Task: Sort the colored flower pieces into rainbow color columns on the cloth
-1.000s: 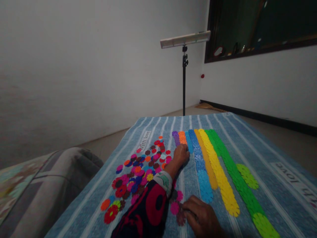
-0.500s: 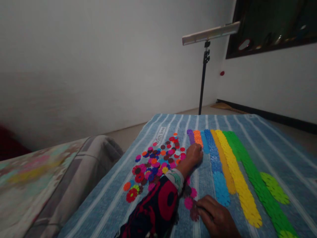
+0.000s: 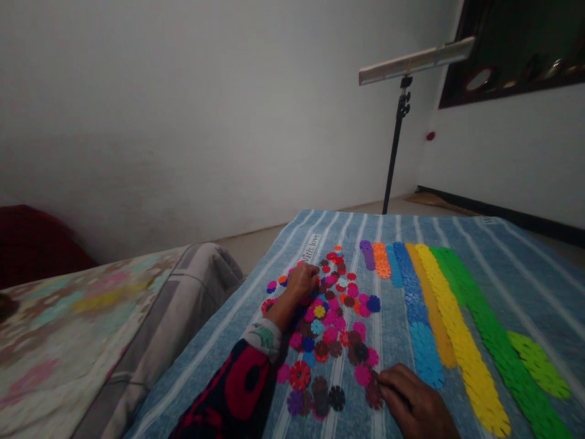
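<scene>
A bed [image 3: 114,314] stands left of the pile, with a dark red cloth [image 3: 39,244] beyond its far edge. The left hand [image 3: 304,283] is over the left, far part of the pile [image 3: 337,320], palm down with the fingers curled; whether they grip a disc cannot be told. The pile is a loose scatter of small notched discs, pink, red, blue, brown and orange, some overlapping, on a striped blue cloth [image 3: 219,366]. Just right of the pile's far part lie a short purple row [image 3: 367,255] and an orange row [image 3: 381,261]. At the pile's near right corner is a brown disc [image 3: 375,397]; the right hand [image 3: 414,396], half closed, touches it with its fingertips, and whether it is pinched cannot be told. A lamp stand [image 3: 392,161] rises well beyond the pile. Farther right of the pile run a short light blue row [image 3: 395,265], a long blue row [image 3: 411,296] turning light blue at its near end, then ochre [image 3: 436,311], yellow [image 3: 461,332], green [image 3: 498,332] and lime [image 3: 539,364] rows.
</scene>
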A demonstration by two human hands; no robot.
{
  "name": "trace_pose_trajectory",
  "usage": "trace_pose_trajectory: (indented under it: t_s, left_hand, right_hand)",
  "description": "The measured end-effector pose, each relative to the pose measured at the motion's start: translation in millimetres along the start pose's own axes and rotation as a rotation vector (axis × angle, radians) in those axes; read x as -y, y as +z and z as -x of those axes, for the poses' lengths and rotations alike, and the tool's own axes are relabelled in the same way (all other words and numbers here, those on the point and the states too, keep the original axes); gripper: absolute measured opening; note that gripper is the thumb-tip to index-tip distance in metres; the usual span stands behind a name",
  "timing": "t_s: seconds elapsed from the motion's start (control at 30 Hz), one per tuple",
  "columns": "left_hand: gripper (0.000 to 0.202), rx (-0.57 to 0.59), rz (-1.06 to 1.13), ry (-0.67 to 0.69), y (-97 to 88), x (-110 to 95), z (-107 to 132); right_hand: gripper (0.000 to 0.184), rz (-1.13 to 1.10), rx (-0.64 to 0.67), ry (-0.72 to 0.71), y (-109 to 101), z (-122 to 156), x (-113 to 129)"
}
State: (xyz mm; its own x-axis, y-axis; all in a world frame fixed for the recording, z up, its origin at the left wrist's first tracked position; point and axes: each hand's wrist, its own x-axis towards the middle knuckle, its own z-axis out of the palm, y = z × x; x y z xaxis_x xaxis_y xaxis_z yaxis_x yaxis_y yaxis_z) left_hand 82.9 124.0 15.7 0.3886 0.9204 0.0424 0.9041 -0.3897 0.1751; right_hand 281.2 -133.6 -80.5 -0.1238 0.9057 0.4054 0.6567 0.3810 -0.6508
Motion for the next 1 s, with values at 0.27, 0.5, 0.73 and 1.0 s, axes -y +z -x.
trace_pose_trajectory:
  t_s: [0.27,0.5,0.73,1.0]
  left_hand:
    - [0.026,-0.036,-0.043,0.041,9.8,32,14]
    - [0.025,-0.024,-0.077,-0.107,5.6,39,17]
    - [0.026,-0.063,-0.093,-0.154,5.8,34,9]
    - [0.027,0.020,-0.144,-0.134,6.6,24,-16]
  right_hand:
    - [0.023,0.023,-0.020,-0.057,-2,-1,-1]
    - [0.019,0.012,-0.063,-0.076,-4,-3,1]
    - [0.020,0.004,-0.047,-0.062,-2,-1,-1]
    - [0.019,0.016,-0.027,-0.070,1,1,-7]
